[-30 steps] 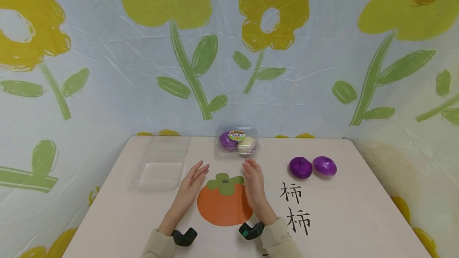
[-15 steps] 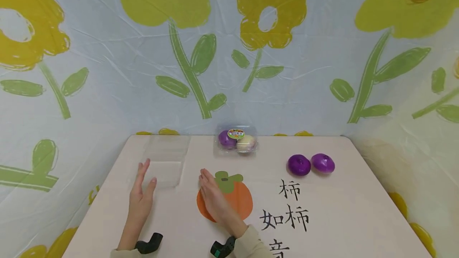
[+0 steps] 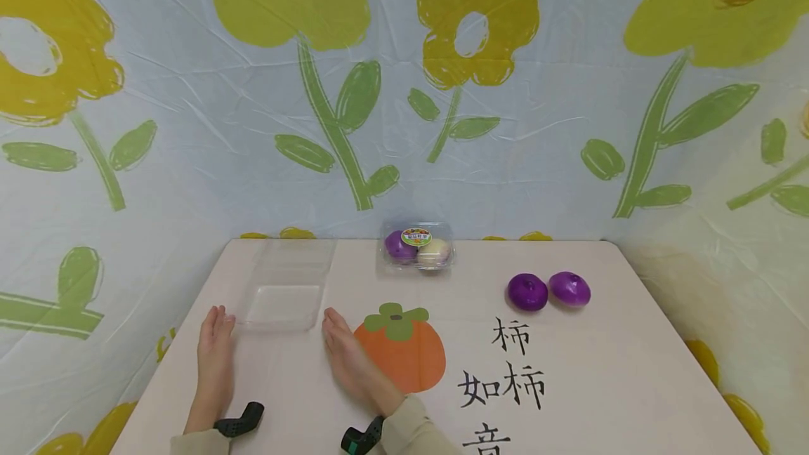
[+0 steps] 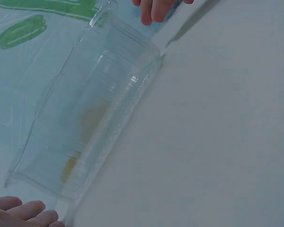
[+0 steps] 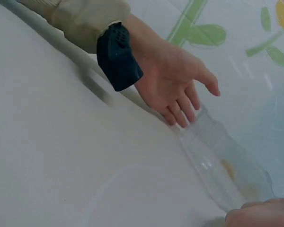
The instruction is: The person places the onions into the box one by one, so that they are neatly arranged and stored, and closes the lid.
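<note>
A clear plastic clamshell box point(image 3: 281, 325) lies with its lid folded back at the left of the table, also seen in the left wrist view as a transparent box point(image 4: 80, 118). My left hand point(image 3: 215, 360) is by its front left corner, fingers straight and thumb side inward. Past its front right corner my right hand point(image 3: 354, 360) extends with straight fingers. In the right wrist view the left hand point(image 5: 168, 75) faces palm-in near one end of the box point(image 5: 222, 165). Neither hand holds anything; whether fingertips touch the box I cannot tell.
A closed clear box point(image 3: 417, 248) with a purple and a pale round item stands at the back middle. Two purple onion-like items, one darker point(image 3: 527, 292) and one lighter point(image 3: 570, 289), sit at the right. A persimmon picture point(image 3: 407, 353) and black characters point(image 3: 523, 385) mark the tabletop.
Both hands have moved left from around the persimmon picture to the two front corners of the opened box. The box and the purple items have stayed in place.
</note>
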`<state>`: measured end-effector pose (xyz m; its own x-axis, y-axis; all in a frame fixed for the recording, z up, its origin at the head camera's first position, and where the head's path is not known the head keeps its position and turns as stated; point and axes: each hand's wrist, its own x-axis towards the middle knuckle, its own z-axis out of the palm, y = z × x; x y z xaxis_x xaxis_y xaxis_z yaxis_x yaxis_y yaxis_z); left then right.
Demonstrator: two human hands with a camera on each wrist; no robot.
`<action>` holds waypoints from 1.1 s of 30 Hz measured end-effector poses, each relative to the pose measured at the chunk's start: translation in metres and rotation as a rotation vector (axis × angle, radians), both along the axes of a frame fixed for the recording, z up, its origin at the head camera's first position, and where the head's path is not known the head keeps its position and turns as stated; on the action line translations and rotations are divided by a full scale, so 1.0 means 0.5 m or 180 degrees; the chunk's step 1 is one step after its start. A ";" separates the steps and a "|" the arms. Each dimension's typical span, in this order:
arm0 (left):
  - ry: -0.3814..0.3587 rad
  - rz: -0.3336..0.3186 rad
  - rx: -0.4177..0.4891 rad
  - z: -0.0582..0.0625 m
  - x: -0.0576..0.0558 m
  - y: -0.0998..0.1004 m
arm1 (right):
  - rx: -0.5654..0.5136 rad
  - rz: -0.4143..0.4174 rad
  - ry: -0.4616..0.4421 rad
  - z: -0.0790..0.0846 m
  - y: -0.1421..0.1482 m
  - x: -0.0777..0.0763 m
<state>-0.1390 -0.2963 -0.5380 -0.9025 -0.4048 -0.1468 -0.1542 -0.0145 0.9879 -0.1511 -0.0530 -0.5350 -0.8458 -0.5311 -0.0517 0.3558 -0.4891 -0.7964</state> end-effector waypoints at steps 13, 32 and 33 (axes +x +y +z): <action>0.0081 -0.0230 0.0399 -0.015 -0.017 0.005 | 0.0195 0.0161 0.0153 -0.005 -0.011 -0.016; -0.0233 -0.0211 0.0224 -0.015 0.046 0.014 | 0.0442 0.0411 0.0220 0.001 0.047 0.025; -0.0274 -0.0216 0.0234 -0.013 0.053 0.014 | 0.0495 0.0436 0.0224 0.004 0.053 0.030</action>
